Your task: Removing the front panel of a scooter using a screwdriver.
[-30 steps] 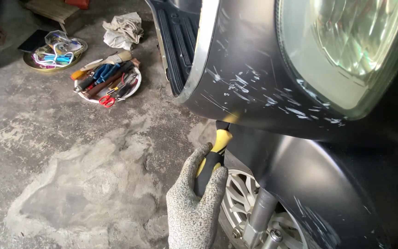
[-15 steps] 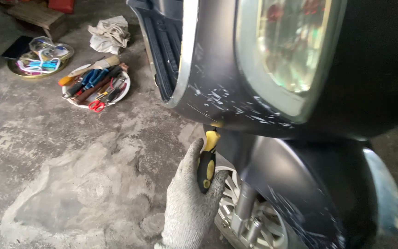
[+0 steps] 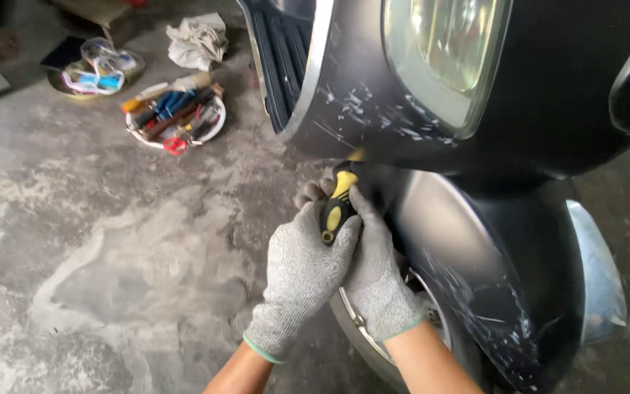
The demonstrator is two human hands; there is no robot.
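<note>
Both my hands wear grey knit gloves and wrap a screwdriver with a black and yellow handle (image 3: 338,201). My left hand (image 3: 302,273) grips the handle from the left, my right hand (image 3: 375,273) from the right. The screwdriver points up under the scratched dark front panel (image 3: 373,117) of a scooter, just above the front mudguard (image 3: 475,255). Its tip is hidden beneath the panel. The headlight (image 3: 450,51) sits above.
On the concrete floor at the upper left stand a white plate of hand tools (image 3: 175,117), a second dish with small packets (image 3: 96,67) and a crumpled rag (image 3: 198,40). The front wheel rim (image 3: 373,332) shows below my hands.
My right hand has come in and joined the left on the screwdriver handle. The view has shifted right, showing more of the mudguard.
</note>
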